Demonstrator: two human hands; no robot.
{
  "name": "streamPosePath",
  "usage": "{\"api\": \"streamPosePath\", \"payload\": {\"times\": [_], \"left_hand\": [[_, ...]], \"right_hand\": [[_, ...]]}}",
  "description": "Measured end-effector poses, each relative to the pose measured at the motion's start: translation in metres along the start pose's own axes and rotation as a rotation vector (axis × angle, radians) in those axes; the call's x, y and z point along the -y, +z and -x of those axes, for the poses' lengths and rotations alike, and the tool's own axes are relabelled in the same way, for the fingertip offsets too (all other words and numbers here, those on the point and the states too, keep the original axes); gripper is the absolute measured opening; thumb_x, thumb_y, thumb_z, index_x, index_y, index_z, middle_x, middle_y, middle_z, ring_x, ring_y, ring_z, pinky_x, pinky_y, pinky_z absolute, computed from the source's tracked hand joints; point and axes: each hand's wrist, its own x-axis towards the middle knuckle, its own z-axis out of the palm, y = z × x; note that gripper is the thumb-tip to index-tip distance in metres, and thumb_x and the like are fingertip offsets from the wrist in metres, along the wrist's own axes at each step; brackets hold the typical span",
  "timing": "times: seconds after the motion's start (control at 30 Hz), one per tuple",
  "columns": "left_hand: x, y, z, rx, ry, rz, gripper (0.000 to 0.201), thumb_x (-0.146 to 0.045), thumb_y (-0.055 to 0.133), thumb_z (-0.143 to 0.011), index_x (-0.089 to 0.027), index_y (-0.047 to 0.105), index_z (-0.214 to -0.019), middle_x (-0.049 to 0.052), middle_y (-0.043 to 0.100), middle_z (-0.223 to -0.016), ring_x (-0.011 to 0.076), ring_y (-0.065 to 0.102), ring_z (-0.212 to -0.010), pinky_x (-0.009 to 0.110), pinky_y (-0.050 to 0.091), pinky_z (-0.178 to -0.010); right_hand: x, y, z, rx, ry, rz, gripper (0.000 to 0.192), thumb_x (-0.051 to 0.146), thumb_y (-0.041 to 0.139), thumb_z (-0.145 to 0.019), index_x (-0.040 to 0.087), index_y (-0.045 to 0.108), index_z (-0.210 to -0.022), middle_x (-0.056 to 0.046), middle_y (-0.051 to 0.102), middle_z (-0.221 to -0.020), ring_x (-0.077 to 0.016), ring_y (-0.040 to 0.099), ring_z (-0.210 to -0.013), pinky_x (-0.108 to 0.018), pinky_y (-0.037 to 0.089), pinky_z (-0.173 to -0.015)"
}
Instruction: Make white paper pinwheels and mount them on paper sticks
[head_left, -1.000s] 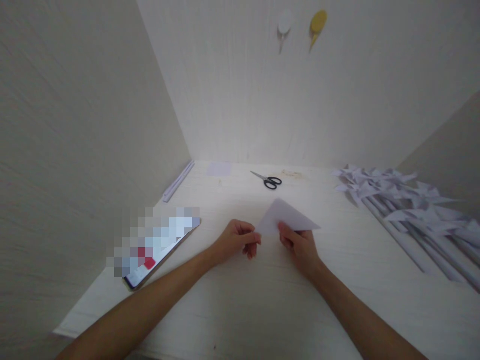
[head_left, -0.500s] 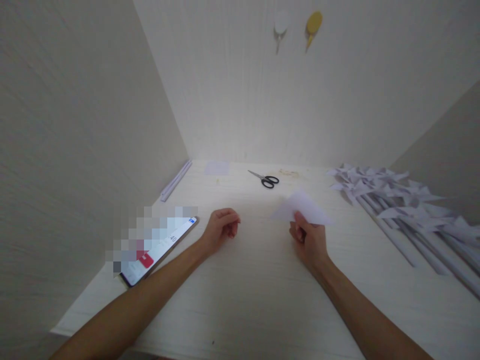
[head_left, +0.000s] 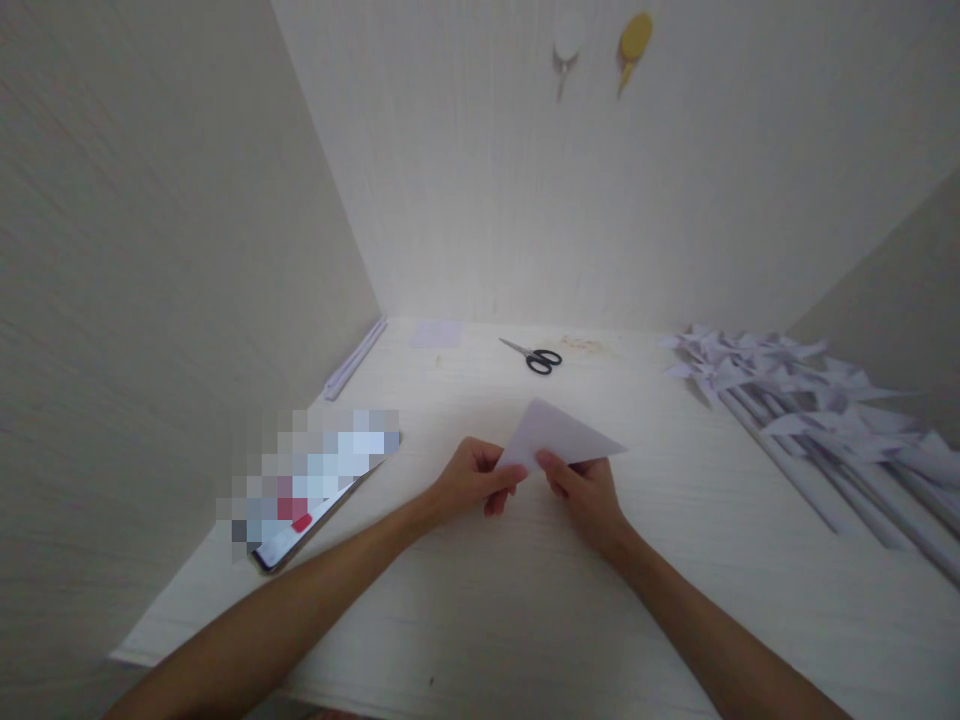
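Observation:
A white sheet of paper [head_left: 551, 430], triangular in outline, is held just above the table between both hands. My left hand [head_left: 484, 478] pinches its lower left corner, thumb on top. With the thumb on the front and fingers behind, my right hand [head_left: 589, 490] grips the paper's lower edge near the middle. The fingers behind the sheet are partly hidden. Beyond the paper lie scissors [head_left: 540, 360] with black handles, blades pointing to the left.
White paper pinwheels [head_left: 795, 385] on rolled sticks are heaped at the right. A phone [head_left: 330, 500], partly pixelated, lies at the left. Paper sticks [head_left: 355, 358] and a square paper [head_left: 437, 334] rest at the back left. Small tan bits [head_left: 585, 344] lie near the back wall, which carries two hooks [head_left: 636, 40].
My right hand has brought the paper left to the middle. My left hand has moved right and taken hold of its corner.

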Motion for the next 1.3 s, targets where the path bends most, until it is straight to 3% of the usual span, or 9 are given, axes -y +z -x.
{"api": "streamPosePath", "payload": {"times": [0.13, 0.3, 0.53, 0.6, 0.7, 0.77, 0.9, 1.03, 1.3], "left_hand": [[0.001, -0.001, 0.001, -0.017, 0.002, -0.068, 0.033, -0.041, 0.059, -0.06, -0.012, 0.05, -0.047, -0.005, 0.044, -0.03, 0.0036, 0.037, -0.025, 0.015, 0.024, -0.028], [0.005, -0.004, 0.001, -0.002, -0.004, -0.055, 0.034, -0.043, 0.06, -0.058, -0.012, 0.049, -0.046, -0.005, 0.044, -0.03, 0.0034, 0.036, -0.025, 0.015, 0.024, -0.028], [0.007, -0.018, 0.002, -0.106, 0.053, -0.023, 0.036, -0.044, 0.062, -0.056, -0.012, 0.048, -0.045, -0.006, 0.041, -0.028, 0.0032, 0.033, -0.024, 0.015, 0.022, -0.027], [0.008, -0.02, 0.001, -0.135, 0.088, -0.011, 0.036, -0.044, 0.061, -0.058, -0.012, 0.049, -0.046, -0.005, 0.043, -0.029, 0.0027, 0.033, -0.024, 0.015, 0.022, -0.027], [0.01, -0.018, -0.002, -0.119, 0.108, 0.007, 0.037, -0.046, 0.059, -0.059, -0.012, 0.05, -0.049, -0.004, 0.046, -0.031, 0.0034, 0.036, -0.025, 0.015, 0.025, -0.029], [0.009, -0.014, -0.003, -0.094, 0.102, 0.014, 0.038, -0.047, 0.058, -0.059, -0.012, 0.05, -0.049, -0.003, 0.048, -0.032, 0.0037, 0.037, -0.026, 0.015, 0.027, -0.029], [0.003, -0.007, 0.0, -0.016, 0.057, 0.014, 0.038, -0.048, 0.06, -0.057, -0.012, 0.051, -0.049, -0.003, 0.048, -0.032, 0.004, 0.038, -0.026, 0.015, 0.027, -0.029], [-0.001, -0.004, 0.002, 0.062, 0.004, 0.007, 0.038, -0.047, 0.061, -0.055, -0.011, 0.051, -0.048, -0.003, 0.048, -0.032, 0.0043, 0.04, -0.027, 0.015, 0.029, -0.03], [0.003, -0.008, -0.001, 0.043, -0.004, 0.078, 0.035, -0.042, 0.063, -0.056, -0.011, 0.05, -0.046, -0.003, 0.048, -0.032, 0.0044, 0.039, -0.026, 0.016, 0.028, -0.03]], "right_hand": [[0.0, -0.001, 0.0, 0.032, 0.003, -0.002, 0.036, 0.03, 0.062, -0.06, 0.019, 0.035, -0.04, 0.008, 0.03, -0.034, -0.0043, 0.025, -0.035, -0.021, 0.017, -0.035], [-0.005, -0.012, -0.011, 0.002, 0.011, -0.182, 0.044, 0.031, 0.061, -0.064, 0.018, 0.029, -0.037, 0.009, 0.025, -0.033, -0.0025, 0.019, -0.032, -0.022, 0.011, -0.035], [0.016, -0.061, -0.033, -0.199, -0.124, -0.54, 0.038, 0.023, 0.061, -0.064, 0.017, 0.033, -0.04, 0.009, 0.026, -0.032, -0.0025, 0.018, -0.031, -0.019, 0.011, -0.031], [0.017, -0.066, -0.033, -0.236, -0.162, -0.552, 0.036, 0.025, 0.059, -0.066, 0.017, 0.034, -0.041, 0.009, 0.027, -0.033, -0.0028, 0.018, -0.032, -0.018, 0.011, -0.031], [0.009, -0.048, -0.027, -0.109, -0.048, -0.453, 0.036, 0.033, 0.056, -0.068, 0.017, 0.036, -0.042, 0.008, 0.029, -0.033, -0.0034, 0.022, -0.032, -0.018, 0.012, -0.031], [0.002, -0.027, -0.019, 0.087, 0.021, -0.278, 0.032, 0.034, 0.055, -0.067, 0.017, 0.04, -0.044, 0.007, 0.035, -0.035, -0.0034, 0.025, -0.032, -0.018, 0.014, -0.033], [-0.002, 0.002, -0.004, 0.279, 0.076, 0.037, 0.034, 0.031, 0.057, -0.062, 0.016, 0.038, -0.038, 0.008, 0.031, -0.033, -0.0029, 0.023, -0.033, -0.02, 0.014, -0.035], [0.0, 0.002, 0.001, 0.173, 0.107, 0.01, 0.042, 0.042, 0.053, -0.064, 0.018, 0.033, -0.037, 0.007, 0.029, -0.033, -0.0035, 0.023, -0.033, -0.021, 0.014, -0.036], [-0.006, -0.015, -0.012, 0.03, 0.034, -0.141, 0.048, 0.042, 0.054, -0.068, 0.019, 0.028, -0.036, 0.008, 0.022, -0.032, -0.0031, 0.017, -0.033, -0.023, 0.01, -0.036]]}}
